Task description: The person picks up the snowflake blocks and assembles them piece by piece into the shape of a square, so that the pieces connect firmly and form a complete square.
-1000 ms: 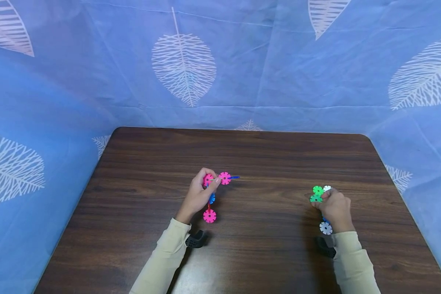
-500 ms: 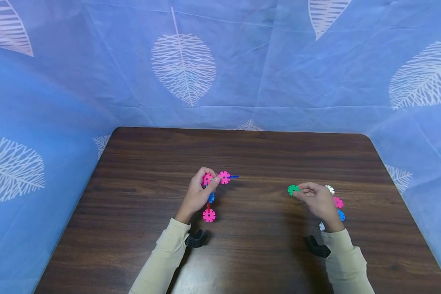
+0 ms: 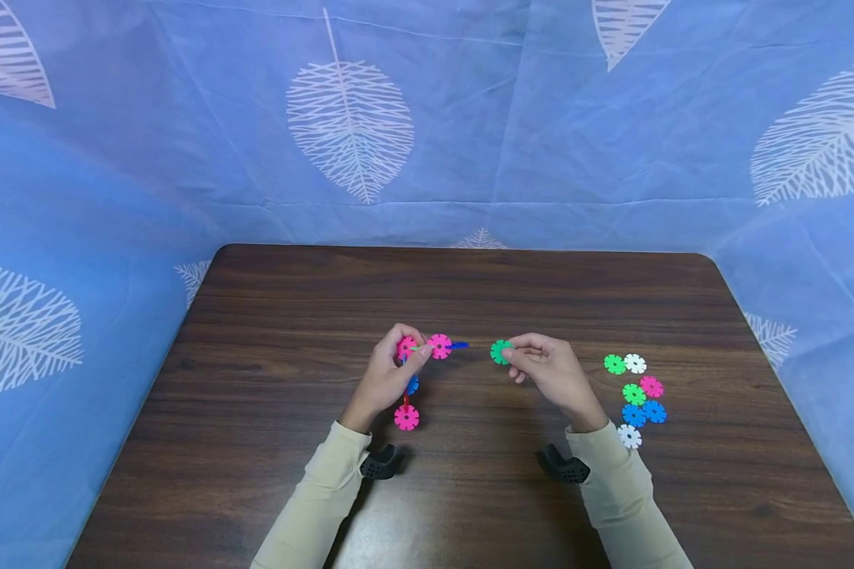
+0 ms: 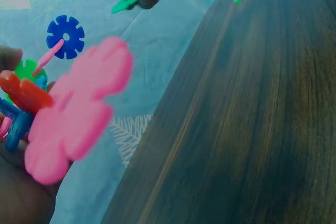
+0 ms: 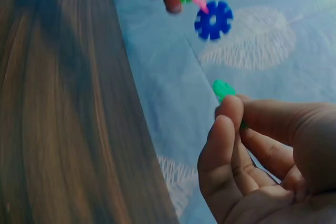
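My left hand grips a chain of slotted plastic discs, the interlocking snowflake kind. A pink disc and an edge-on blue disc stick out to its right. Below the fingers hang another blue disc and a lower pink disc. Close up in the left wrist view, a red disc joins the chain beside the large pink one; the fingers partly cover the rest. My right hand pinches a single green disc between thumb and fingers, a short gap to the right of the chain's blue end.
Loose discs lie at the right of the brown table: green, white, pink and blue among them. The right sleeve passes beside the nearest white disc. A blue leaf-print cloth hangs behind.
My right hand has picked the green disc from the loose ones at the right and carried it left toward the chain. The left hand has stayed nearly still with the chain.
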Demonstrator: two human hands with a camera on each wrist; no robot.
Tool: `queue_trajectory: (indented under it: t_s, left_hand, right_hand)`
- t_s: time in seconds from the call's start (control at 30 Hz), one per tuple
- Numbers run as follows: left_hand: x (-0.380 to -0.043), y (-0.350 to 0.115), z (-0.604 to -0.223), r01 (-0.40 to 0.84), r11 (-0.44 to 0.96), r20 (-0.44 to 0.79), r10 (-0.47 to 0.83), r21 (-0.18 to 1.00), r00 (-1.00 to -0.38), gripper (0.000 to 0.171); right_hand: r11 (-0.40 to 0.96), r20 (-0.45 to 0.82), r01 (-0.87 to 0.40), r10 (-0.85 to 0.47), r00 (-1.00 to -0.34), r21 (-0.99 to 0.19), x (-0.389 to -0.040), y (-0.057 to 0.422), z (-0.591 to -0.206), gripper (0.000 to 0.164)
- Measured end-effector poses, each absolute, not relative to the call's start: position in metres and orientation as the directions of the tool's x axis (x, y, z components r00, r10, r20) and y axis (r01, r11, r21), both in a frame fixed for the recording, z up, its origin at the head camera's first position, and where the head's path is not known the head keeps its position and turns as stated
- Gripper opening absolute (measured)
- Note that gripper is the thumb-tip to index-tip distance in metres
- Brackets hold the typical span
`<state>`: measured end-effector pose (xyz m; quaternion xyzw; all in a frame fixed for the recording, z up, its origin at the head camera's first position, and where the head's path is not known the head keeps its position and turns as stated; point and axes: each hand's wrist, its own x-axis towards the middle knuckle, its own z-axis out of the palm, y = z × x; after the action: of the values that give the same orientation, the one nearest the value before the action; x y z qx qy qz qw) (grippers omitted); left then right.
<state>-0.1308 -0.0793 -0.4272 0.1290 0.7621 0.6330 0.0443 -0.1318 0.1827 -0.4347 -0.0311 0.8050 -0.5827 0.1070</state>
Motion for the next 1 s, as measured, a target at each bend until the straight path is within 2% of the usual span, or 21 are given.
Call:
queue_trajectory:
  t_s: [0.3,0.8,1.0]
  left_hand:
    - [-0.131,-0.079,-0.430,0.154,0.140,0.109,0.285,0.978,-0.952,0.014]
    - [-0.129,-0.079,-0.426,0.151,0.158,0.100,0.293,0.976,-0.951,0.014]
    - [-0.128,-0.079,-0.424,0.136,0.180,0.078,0.297,0.974,-0.952,0.015]
  right_hand:
    - [0.236,-0.070,0.012,-0.242,-0.968,-0.972,-0.132,0.162,-0.422,0.029]
    - [0.258,-0.068,-0.002,-0.262,-0.963,-0.966,-0.133,0.152,-0.423,0.028]
    - [0.233,-0.010,-0.050,-0.251,-0.968,-0.971,-0.131,0.146,-0.424,0.024]
